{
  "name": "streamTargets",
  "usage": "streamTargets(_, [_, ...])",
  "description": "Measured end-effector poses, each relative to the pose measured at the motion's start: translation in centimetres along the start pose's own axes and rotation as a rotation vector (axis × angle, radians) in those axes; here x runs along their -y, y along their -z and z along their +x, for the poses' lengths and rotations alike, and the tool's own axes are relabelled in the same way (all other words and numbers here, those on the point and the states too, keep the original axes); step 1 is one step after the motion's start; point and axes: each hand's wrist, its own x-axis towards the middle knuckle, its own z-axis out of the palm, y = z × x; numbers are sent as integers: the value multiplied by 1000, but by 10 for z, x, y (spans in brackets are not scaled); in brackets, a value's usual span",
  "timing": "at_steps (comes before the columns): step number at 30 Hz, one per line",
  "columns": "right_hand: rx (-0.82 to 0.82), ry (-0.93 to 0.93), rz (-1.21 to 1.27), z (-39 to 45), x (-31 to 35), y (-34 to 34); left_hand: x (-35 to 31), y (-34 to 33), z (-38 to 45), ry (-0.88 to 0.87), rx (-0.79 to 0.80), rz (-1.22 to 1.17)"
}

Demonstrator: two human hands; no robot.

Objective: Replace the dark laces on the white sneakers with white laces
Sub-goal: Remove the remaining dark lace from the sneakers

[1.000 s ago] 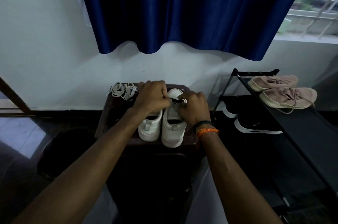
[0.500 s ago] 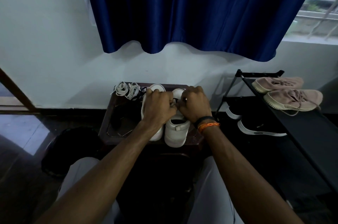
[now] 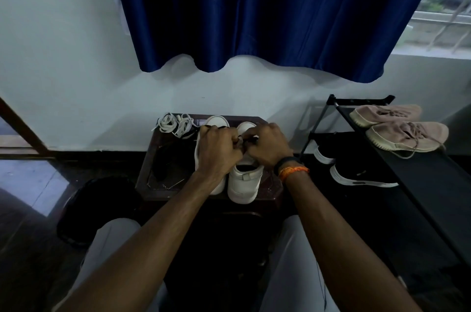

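White sneakers (image 3: 245, 179) fill the table's near edge (image 3: 163, 195), both hands pinching dark lace (image 3: 246, 139).

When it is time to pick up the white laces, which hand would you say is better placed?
Probably the left hand. The white laces lie at the stool's far left corner, just beyond it, while the right hand sits across both white sneakers, pinching a dark lace.

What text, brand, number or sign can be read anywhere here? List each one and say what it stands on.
None can be read.
White sneakers: no logo or print visible on the heels; both hands cover the tops.
Black shoes on the rack: a small pale mark on the side, too small and blurred to read.
Pink shoes: no lettering shows.
Orange wristband: no text discernible.
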Motion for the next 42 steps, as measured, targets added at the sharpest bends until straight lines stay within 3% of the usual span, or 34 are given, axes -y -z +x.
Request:
streamTargets(4, [91, -24, -207, 10, -8, -17, 0, -1, -3, 18, -20, -1])
streamTargets(10, [-112, 18, -160, 8, -13, -13, 2, -8, -3, 32, -36, 11])
streamTargets(15, [-364, -271, -6, 3, -22, 6, 4, -9, -5, 32, -53, 5])
streamTargets(18, [-316, -434, 24, 1, -34, 11, 5, -9, -6, 36, -50, -21])
streamTargets(20, [-241, -403, 21, -2, -34, 11, 6, -10, -7, 39, -42, -45])
streamTargets(25, [-130, -53, 82, -2, -9, 4, 6, -9, -7, 45, -63, -65])
streamTargets(29, [25, 12, -255, -3, -1, -14, 4, -7, -8, 41, -47, -72])
streamTargets(35, [-105, 29, -339, 3, -1, -16, 4, -6, -7, 58, -27, -98])
streamTargets(40, [-369, -184, -125, 4, -14, 5, 5, -8, -9, 79, -46, -116])
streamTargets(42, [-342, -268, -66, 5, -20, 12, 6, -8, -8, 80, -50, -97])
